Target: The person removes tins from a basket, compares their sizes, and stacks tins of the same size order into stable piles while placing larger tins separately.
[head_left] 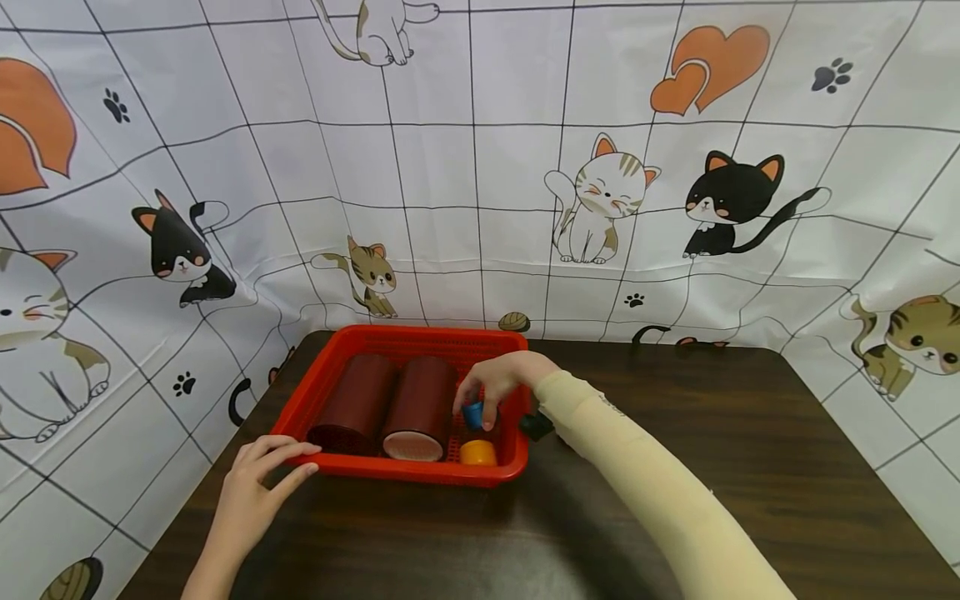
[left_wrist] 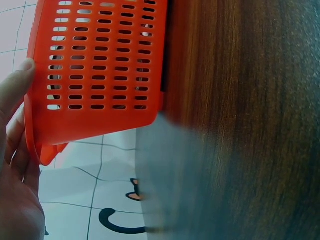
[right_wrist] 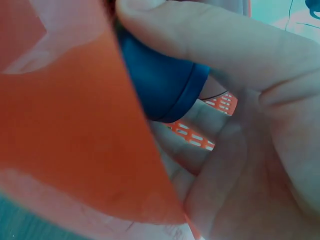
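Note:
A shallow red plastic basket (head_left: pixel 420 472) with slotted walls sits on the dark wooden table. My left hand (head_left: pixel 258 483) holds its rim at the front left corner, thumb and fingers on either side of the rim (left_wrist: pixel 31 115). Inside the basket's right part, my right hand (head_left: pixel 504 382) pinches a small blue cup-like piece (head_left: pixel 472 414) between thumb and fingers. In the right wrist view the blue piece (right_wrist: pixel 160 80) has a wider band at one end, and the basket wall hides part of it. A small orange cup-like piece (head_left: pixel 478 453) lies just in front of that hand.
Two large dark-red cylinders, a left one (head_left: pixel 356 396) and a right one (head_left: pixel 422 400) with a pale end, lie side by side in the basket. Table surface (head_left: pixel 675 433) extends to the right. A cat-print sheet (head_left: pixel 517 167) hangs behind and at both sides.

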The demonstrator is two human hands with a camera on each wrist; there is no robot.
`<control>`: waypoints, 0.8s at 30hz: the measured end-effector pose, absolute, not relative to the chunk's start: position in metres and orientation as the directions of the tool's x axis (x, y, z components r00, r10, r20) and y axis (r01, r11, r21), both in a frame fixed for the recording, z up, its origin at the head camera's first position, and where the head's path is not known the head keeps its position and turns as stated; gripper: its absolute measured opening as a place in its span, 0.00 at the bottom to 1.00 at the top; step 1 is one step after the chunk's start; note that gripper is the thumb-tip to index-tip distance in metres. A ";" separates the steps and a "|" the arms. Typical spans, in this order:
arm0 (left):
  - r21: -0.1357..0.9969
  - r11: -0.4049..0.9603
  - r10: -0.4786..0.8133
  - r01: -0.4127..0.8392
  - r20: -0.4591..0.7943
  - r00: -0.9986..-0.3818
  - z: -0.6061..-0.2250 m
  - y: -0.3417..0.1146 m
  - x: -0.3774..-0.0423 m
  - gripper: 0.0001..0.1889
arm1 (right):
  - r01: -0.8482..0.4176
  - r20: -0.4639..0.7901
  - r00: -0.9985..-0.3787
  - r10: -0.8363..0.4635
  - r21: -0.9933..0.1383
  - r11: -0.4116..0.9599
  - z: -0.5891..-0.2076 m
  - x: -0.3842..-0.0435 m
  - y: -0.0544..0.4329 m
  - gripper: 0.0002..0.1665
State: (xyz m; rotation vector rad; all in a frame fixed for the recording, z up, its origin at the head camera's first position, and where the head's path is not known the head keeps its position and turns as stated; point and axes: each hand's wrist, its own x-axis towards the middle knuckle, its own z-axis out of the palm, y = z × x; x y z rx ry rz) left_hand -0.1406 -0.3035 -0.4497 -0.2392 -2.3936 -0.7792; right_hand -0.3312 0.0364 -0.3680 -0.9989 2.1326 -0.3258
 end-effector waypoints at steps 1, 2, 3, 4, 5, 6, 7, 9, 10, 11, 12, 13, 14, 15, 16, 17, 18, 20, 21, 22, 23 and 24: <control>0.477 0.811 -0.016 0.339 0.597 -0.802 -0.450 -0.304 -0.141 0.18 | -0.566 -0.511 -0.424 -0.748 -0.495 0.659 -0.368 -0.331 0.037 0.31; 0.477 0.812 -0.017 0.337 0.596 -0.803 -0.450 -0.303 -0.141 0.18 | -0.569 -0.502 -0.429 -0.751 -0.495 0.656 -0.367 -0.331 0.037 0.31; 0.477 0.812 -0.017 0.336 0.595 -0.804 -0.450 -0.304 -0.141 0.18 | -0.574 -0.492 -0.433 -0.755 -0.495 0.652 -0.367 -0.331 0.038 0.31; 0.479 0.812 -0.018 0.335 0.594 -0.804 -0.450 -0.304 -0.141 0.18 | -0.577 -0.482 -0.435 -0.761 -0.500 0.646 -0.366 -0.331 0.038 0.31; 0.479 0.811 -0.019 0.334 0.593 -0.805 -0.450 -0.304 -0.141 0.18 | -0.578 -0.470 -0.438 -0.766 -0.506 0.641 -0.365 -0.331 0.039 0.31; 0.480 0.812 -0.019 0.333 0.592 -0.806 -0.450 -0.304 -0.141 0.18 | -0.577 -0.457 -0.442 -0.772 -0.514 0.635 -0.364 -0.331 0.039 0.31; 0.481 0.812 -0.020 0.332 0.591 -0.806 -0.450 -0.304 -0.141 0.18 | -0.577 -0.443 -0.444 -0.778 -0.523 0.627 -0.363 -0.331 0.039 0.31; 0.482 0.811 -0.022 0.331 0.590 -0.807 -0.451 -0.304 -0.141 0.18 | -0.577 -0.417 -0.458 -0.785 -0.533 0.619 -0.361 -0.331 0.040 0.31; 0.483 0.811 -0.022 0.331 0.590 -0.807 -0.451 -0.304 -0.141 0.18 | -0.575 -0.404 -0.466 -0.787 -0.538 0.616 -0.360 -0.331 0.040 0.31; 0.484 0.810 -0.022 0.331 0.589 -0.808 -0.451 -0.304 -0.141 0.18 | -0.577 -0.391 -0.480 -0.786 -0.534 0.618 -0.359 -0.330 0.041 0.32; 0.484 0.810 -0.022 0.330 0.589 -0.808 -0.451 -0.304 -0.141 0.18 | -0.583 -0.374 -0.490 -0.787 -0.530 0.615 -0.358 -0.330 0.041 0.31; 0.485 0.810 -0.023 0.330 0.589 -0.808 -0.451 -0.304 -0.141 0.18 | -0.589 -0.358 -0.502 -0.787 -0.525 0.615 -0.357 -0.329 0.042 0.32; 0.485 0.810 -0.024 0.329 0.588 -0.808 -0.451 -0.304 -0.141 0.18 | -0.595 -0.339 -0.514 -0.788 -0.521 0.612 -0.357 -0.329 0.042 0.32; 0.485 0.811 -0.025 0.327 0.587 -0.809 -0.451 -0.304 -0.141 0.18 | -0.599 -0.319 -0.524 -0.790 -0.521 0.608 -0.357 -0.329 0.043 0.32; 0.485 0.812 -0.026 0.325 0.586 -0.810 -0.451 -0.303 -0.141 0.18 | -0.606 -0.298 -0.532 -0.793 -0.520 0.602 -0.357 -0.328 0.043 0.32; 0.485 0.812 -0.027 0.323 0.585 -0.811 -0.451 -0.303 -0.141 0.18 | -0.613 -0.276 -0.539 -0.796 -0.520 0.595 -0.357 -0.328 0.044 0.32; 0.486 0.813 -0.027 0.322 0.583 -0.812 -0.451 -0.303 -0.141 0.18 | -0.616 -0.256 -0.544 -0.799 -0.526 0.587 -0.357 -0.328 0.045 0.33; 0.489 0.813 -0.029 0.317 0.578 -0.816 -0.451 -0.303 -0.141 0.18 | -0.618 -0.223 -0.552 -0.804 -0.538 0.573 -0.358 -0.328 0.046 0.33; 0.491 0.814 -0.031 0.312 0.573 -0.819 -0.451 -0.303 -0.141 0.18 | -0.620 -0.209 -0.553 -0.807 -0.544 0.566 -0.358 -0.328 0.047 0.33; 0.492 0.814 -0.034 0.307 0.569 -0.822 -0.452 -0.303 -0.141 0.18 | -0.625 -0.194 -0.552 -0.811 -0.547 0.556 -0.359 -0.328 0.048 0.33; 0.493 0.813 -0.035 0.308 0.570 -0.821 -0.452 -0.304 -0.141 0.18 | -0.632 -0.179 -0.549 -0.816 -0.550 0.546 -0.359 -0.327 0.049 0.32; 0.494 0.814 -0.037 0.305 0.568 -0.822 -0.452 -0.304 -0.141 0.18 | -0.637 -0.164 -0.549 -0.820 -0.552 0.537 -0.359 -0.326 0.050 0.32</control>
